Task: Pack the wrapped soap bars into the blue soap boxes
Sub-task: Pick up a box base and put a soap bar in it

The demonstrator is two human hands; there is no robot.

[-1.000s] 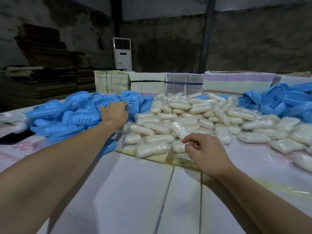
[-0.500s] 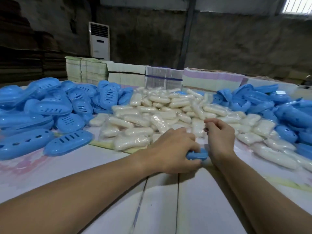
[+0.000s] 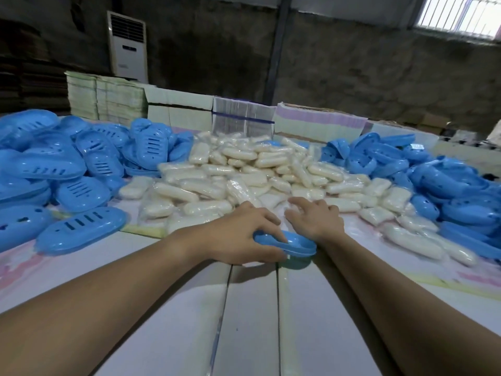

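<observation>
Left hand [image 3: 238, 237] clamped on open blue soap box [image 3: 291, 244], thumb under near rim, fingers over far edge; glossy oval plastic shell, resting on white table [image 3: 168, 308]. Right hand [image 3: 314, 219] loosely spread, fingertips on wrapped soap bars [image 3: 244, 172], nothing gripped. Bars cream, oblong, crinkled clear film. Slotted blue shells heaped left [image 3: 54, 172] and right [image 3: 433, 180].

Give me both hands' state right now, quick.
Left hand: closed on the blue soap box, pinning it to the table.
Right hand: open, fingers spread over the wrapped soap bars, gripping nothing.
</observation>
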